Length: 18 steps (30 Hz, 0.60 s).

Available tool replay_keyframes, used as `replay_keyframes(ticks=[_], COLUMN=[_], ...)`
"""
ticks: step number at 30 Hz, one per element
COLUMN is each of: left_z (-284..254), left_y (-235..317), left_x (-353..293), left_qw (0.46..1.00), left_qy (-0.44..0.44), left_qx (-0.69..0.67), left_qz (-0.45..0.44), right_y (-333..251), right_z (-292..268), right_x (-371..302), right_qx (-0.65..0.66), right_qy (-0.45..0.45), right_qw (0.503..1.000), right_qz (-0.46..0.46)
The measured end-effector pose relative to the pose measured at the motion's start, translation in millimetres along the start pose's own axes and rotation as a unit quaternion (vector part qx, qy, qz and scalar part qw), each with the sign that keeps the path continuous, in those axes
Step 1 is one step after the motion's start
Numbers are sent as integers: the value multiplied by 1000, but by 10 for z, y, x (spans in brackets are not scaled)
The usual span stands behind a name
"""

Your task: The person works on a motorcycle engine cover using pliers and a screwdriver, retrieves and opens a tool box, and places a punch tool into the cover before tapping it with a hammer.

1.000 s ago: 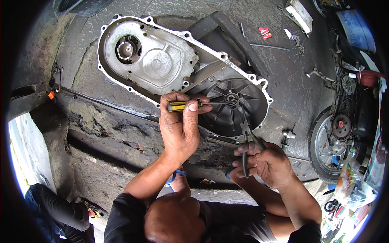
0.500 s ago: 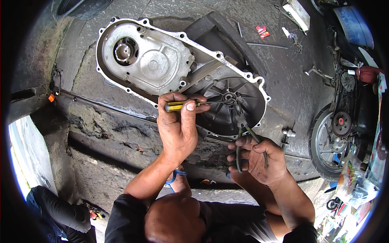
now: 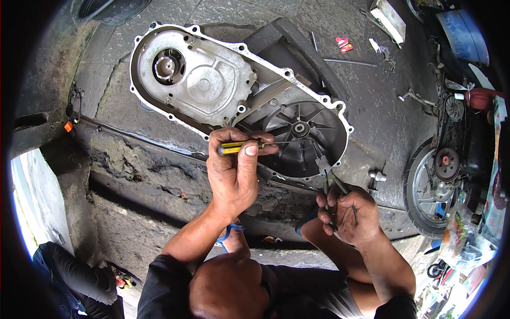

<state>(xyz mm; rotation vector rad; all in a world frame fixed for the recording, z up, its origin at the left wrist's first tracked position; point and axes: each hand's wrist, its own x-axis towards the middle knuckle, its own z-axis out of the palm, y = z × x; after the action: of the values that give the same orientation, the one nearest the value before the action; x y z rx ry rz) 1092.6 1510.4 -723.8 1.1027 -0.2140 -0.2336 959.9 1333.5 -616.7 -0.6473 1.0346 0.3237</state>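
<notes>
In my left hand (image 3: 232,173) is a thin screwdriver (image 3: 229,150) with a yellow-and-black handle, its shaft pointing right across the ribbed bowl. Long-nosed pliers (image 3: 324,169) are gripped in my right hand (image 3: 357,215), fingers around both handles. The pliers' slim jaws reach up toward a round bearing (image 3: 300,129) in the hub but look apart from it. The screwdriver's tip lies just below that bearing. Both tools are over a long metal engine casing (image 3: 206,85), which lies open side up. Whether anything small sits between the jaws, I cannot tell.
A dark angular frame (image 3: 305,40) lies under the casing. Metal rods (image 3: 348,61) and a red packet (image 3: 343,44) are on the floor behind. To the right stand a motorcycle wheel (image 3: 425,186) and a blue container (image 3: 463,34). A dark basin (image 3: 114,10) is at the far left.
My right hand has drawn the pliers down and away from the bearing, and their handles have come closer together. The screwdriver's tip has dropped slightly below the hub. The casing has shifted slightly.
</notes>
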Motion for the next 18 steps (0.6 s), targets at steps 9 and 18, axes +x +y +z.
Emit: replay_keyframes(ticks=[9,18], left_z=[543,1204], left_y=[268,192], left_x=[179,711], left_qw=[992,990], left_qy=[-96,-113], left_qx=[-47,74], left_qz=[72,49], right_y=[-393,-993], right_z=[-97,-724], right_x=[-736,-206], right_qx=[-113,-223], right_qy=[51,100], right_qw=[985,967], right_qz=[-119,-76])
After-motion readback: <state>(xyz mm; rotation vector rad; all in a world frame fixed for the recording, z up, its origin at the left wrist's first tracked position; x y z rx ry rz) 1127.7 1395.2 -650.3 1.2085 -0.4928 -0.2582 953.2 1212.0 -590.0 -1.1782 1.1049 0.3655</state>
